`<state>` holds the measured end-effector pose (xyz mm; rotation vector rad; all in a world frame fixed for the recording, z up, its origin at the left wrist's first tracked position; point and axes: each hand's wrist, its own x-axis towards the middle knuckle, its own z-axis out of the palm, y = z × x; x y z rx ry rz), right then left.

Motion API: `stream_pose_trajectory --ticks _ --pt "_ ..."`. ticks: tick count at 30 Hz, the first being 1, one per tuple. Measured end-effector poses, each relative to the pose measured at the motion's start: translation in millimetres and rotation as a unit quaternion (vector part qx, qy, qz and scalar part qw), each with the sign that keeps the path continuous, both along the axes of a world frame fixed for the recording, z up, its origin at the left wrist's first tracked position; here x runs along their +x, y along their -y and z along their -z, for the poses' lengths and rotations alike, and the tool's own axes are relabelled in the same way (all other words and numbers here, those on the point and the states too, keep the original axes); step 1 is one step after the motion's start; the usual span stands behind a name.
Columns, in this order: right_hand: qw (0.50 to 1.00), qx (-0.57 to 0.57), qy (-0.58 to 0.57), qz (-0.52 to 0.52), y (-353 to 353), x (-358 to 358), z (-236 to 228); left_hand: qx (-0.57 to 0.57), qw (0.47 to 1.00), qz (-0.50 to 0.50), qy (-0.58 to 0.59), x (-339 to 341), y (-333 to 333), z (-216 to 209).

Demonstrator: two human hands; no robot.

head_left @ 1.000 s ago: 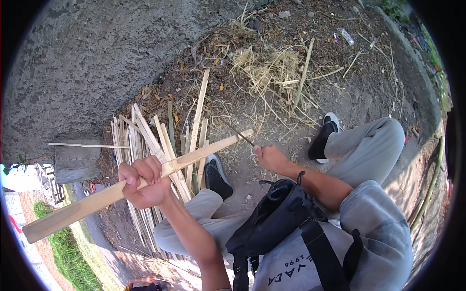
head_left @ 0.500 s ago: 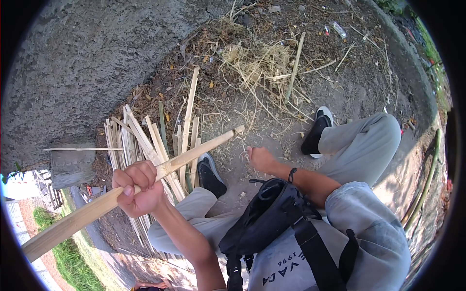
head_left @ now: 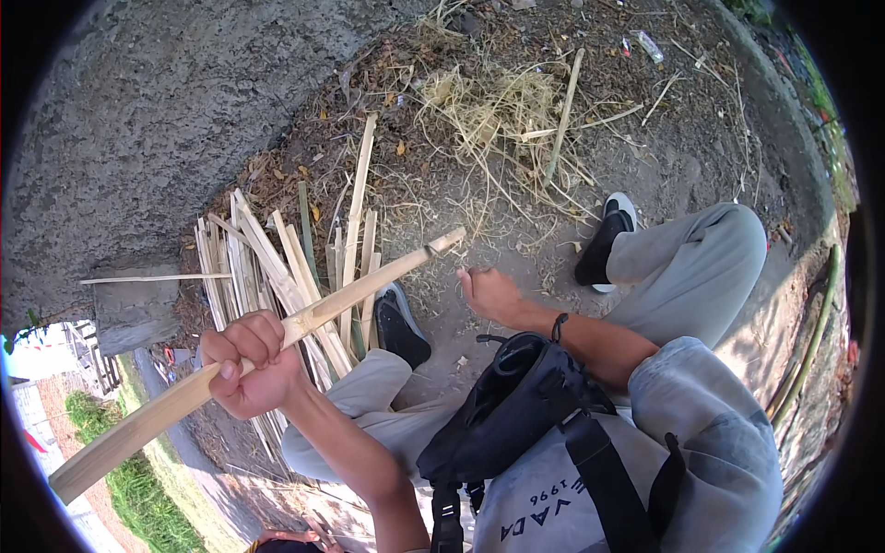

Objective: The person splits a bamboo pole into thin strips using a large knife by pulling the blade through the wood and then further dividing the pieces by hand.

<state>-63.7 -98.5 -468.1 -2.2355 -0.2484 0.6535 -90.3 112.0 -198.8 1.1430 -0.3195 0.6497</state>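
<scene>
— Where's that long bamboo strip sitting?

— It runs on a slant across the left half of the frame, from the lower left edge up to about the centre, where its split tip ends just above the person's knees. The left hand is wrapped tight around it at about its middle, fingers curled over the top, thumb underneath.

— And the other hand?

— The right hand is at the centre of the frame, just below and to the right of the strip's tip, apart from it. Fingers look loosely curled; I can't tell from here whether it holds anything.

— What's around them?

— Behind the strip, left of centre, a pile of split bamboo slats lies on the dirt beside a rough concrete wall in the upper left. Dry straw is scattered at the upper centre. A black shoe is just under the strip, another black shoe with a white sole sits to the right, and a black bag hangs across the chest in the lower centre.
</scene>
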Motion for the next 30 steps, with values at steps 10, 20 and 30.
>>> stream_pose_trajectory --ticks 10,20,30 --pt "0.999 0.006 -0.035 0.003 3.1 -7.3 7.0 0.016 1.000 0.013 0.003 4.1 2.1 -1.6" --pt "0.999 -0.020 0.018 -0.018 15.5 -8.8 15.5 0.004 1.000 -0.015 -0.022 3.9 -3.4 -0.4" --pt "0.999 -0.032 -0.001 -0.021 17.6 -4.1 6.4 0.002 1.000 -0.013 -0.023 1.8 -7.6 1.3"
